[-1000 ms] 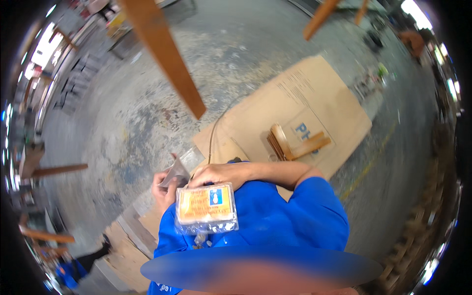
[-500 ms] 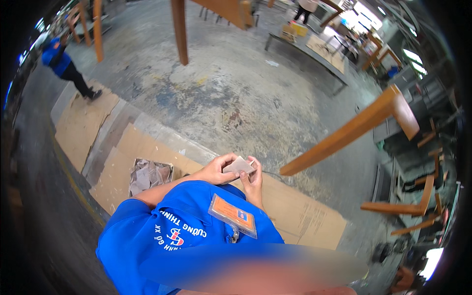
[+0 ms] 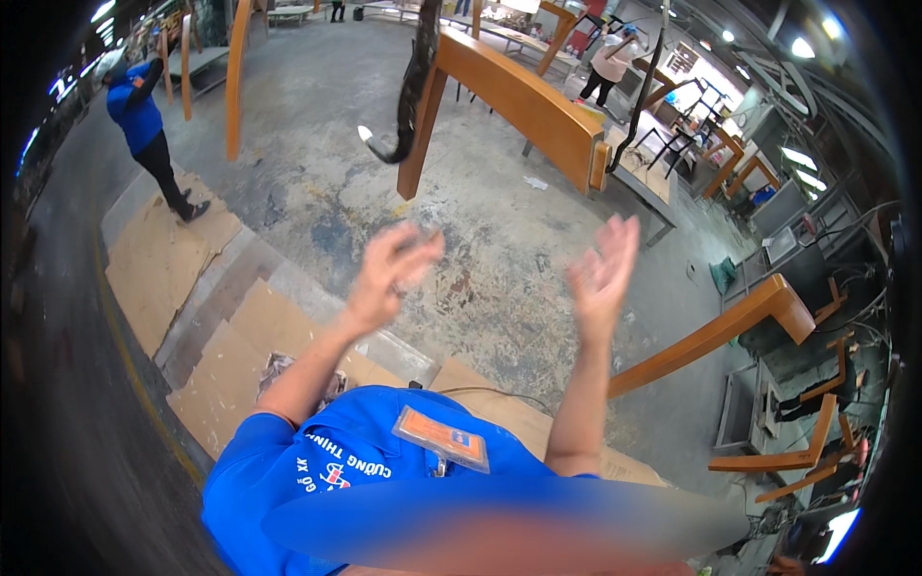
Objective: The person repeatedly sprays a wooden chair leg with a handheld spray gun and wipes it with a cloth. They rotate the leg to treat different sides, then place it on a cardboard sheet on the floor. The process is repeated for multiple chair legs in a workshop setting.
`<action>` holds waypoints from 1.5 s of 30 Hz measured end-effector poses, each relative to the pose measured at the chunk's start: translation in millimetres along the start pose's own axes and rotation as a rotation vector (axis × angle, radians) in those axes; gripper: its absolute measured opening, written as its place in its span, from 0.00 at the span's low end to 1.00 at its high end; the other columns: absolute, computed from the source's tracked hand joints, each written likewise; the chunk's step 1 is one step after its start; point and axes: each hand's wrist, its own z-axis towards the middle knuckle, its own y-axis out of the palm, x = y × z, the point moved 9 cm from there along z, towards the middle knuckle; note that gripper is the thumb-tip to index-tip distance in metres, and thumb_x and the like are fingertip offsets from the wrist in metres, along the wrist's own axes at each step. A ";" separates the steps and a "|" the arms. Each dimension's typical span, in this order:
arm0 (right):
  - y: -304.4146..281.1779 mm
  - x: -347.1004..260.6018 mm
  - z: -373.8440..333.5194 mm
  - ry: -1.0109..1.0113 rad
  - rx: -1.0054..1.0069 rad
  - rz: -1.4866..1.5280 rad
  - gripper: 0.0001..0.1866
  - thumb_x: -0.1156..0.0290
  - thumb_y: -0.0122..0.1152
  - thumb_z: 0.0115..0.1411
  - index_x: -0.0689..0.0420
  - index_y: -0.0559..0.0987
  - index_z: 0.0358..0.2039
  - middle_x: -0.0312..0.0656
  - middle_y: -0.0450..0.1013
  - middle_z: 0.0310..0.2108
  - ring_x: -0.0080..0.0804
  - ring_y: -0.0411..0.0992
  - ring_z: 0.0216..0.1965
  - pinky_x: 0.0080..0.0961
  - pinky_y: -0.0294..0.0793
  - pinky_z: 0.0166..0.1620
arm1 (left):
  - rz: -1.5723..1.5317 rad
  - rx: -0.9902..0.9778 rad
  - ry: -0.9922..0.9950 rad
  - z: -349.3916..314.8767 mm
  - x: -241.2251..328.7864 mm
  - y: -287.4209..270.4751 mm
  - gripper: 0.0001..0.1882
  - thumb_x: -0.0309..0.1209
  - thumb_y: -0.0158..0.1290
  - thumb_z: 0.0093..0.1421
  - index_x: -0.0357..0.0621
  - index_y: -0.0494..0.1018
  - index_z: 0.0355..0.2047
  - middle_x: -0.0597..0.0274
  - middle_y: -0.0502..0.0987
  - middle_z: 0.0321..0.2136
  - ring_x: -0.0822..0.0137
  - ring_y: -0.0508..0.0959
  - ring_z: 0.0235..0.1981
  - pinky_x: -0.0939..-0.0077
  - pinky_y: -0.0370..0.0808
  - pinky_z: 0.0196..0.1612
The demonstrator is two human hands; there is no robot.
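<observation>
Both my hands are raised in front of me, apart from each other. My left hand [image 3: 389, 278] is smeared by motion, its fingers pointing right. A small greyish patch shows at its fingertips; I cannot make out whether it is the folded sheet, which looks like sandpaper, seen earlier. My right hand [image 3: 605, 274] is open, fingers up and palm turned inward, with nothing in it. Beyond my hands hangs a brown wooden furniture part [image 3: 519, 106] with a leg at its left end. A dark hook [image 3: 394, 149] with a pale tip hangs beside that leg.
An angled wooden part [image 3: 711, 336] hangs to the right, with more wooden parts [image 3: 778, 461] behind. Cardboard [image 3: 235, 370] covers the floor near me, with a box of crumpled paper [image 3: 279, 370] partly behind my left arm. A co-worker in blue [image 3: 139, 115] stands far left.
My hands have parted and risen from a folded sandpaper-like sheet held together at my chest. The view has tilted up, and the hanging wooden part with the hook shows more fully.
</observation>
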 end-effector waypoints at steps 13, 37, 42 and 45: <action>118.7 14.0 109.0 0.081 -0.144 0.016 0.20 0.73 0.66 0.54 0.63 0.74 0.46 0.39 0.74 0.42 0.24 0.73 0.41 0.23 0.73 0.45 | 0.402 -0.067 0.657 210.4 50.2 -3.4 0.27 0.22 0.50 0.57 0.65 0.68 0.56 0.76 0.72 0.53 0.72 0.70 0.52 0.65 0.63 0.54; 154.8 12.7 115.2 -0.044 -0.039 -0.003 0.22 0.73 0.67 0.54 0.63 0.74 0.48 0.37 0.75 0.41 0.23 0.71 0.40 0.20 0.69 0.46 | 0.090 0.012 0.238 277.4 -106.3 -39.6 0.23 0.23 0.52 0.56 0.55 0.70 0.53 0.68 0.75 0.47 0.67 0.73 0.50 0.64 0.69 0.55; 150.9 22.3 116.0 0.016 -0.067 -0.037 0.21 0.74 0.66 0.54 0.63 0.74 0.48 0.36 0.75 0.41 0.23 0.71 0.41 0.20 0.69 0.46 | 0.328 -0.068 0.133 292.1 -120.9 -56.3 0.22 0.27 0.45 0.59 0.58 0.68 0.54 0.63 0.70 0.55 0.61 0.70 0.54 0.50 0.61 0.57; 148.5 27.9 117.3 0.016 -0.059 0.058 0.21 0.75 0.65 0.54 0.63 0.74 0.49 0.37 0.75 0.42 0.22 0.71 0.41 0.20 0.69 0.46 | 0.114 -0.023 0.576 229.2 -41.6 -5.3 0.22 0.29 0.47 0.59 0.55 0.68 0.55 0.63 0.69 0.55 0.61 0.68 0.56 0.52 0.64 0.57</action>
